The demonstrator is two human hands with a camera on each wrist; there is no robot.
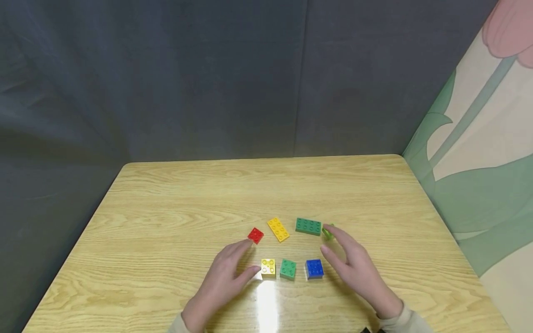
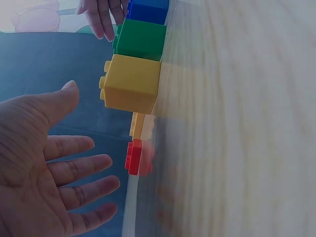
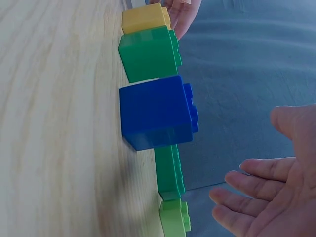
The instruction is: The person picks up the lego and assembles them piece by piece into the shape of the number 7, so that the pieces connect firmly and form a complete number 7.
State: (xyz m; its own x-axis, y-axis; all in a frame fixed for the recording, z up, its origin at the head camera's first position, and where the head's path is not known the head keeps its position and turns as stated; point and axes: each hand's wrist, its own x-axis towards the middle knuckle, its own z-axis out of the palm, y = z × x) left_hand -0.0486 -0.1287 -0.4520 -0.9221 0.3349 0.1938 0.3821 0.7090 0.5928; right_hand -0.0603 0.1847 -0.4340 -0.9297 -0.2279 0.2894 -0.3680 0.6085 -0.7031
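Note:
My left hand [image 1: 226, 272] hovers with spread fingers beside a square yellow brick [image 1: 268, 268] and a flat red brick [image 1: 256, 235]. The left wrist view shows a gap between its fingers [image 2: 94, 187] and the bricks. My right hand [image 1: 354, 268], also spread and holding nothing, is above the table to the right of a square blue brick [image 1: 314, 268]. Its index finger partly hides a light green brick [image 1: 328, 232] in the head view. Between the yellow and blue bricks stands a square green brick [image 1: 288, 269]. Farther back lie a long yellow brick [image 1: 278, 230] and a long green brick [image 1: 308, 226].
The bricks stand on a wood-grain table [image 1: 187, 199] with rounded far corners. Dark cloth [image 1: 216, 83] hangs behind it and at the left. A wall with a painted flower [image 1: 491, 185] borders the right side.

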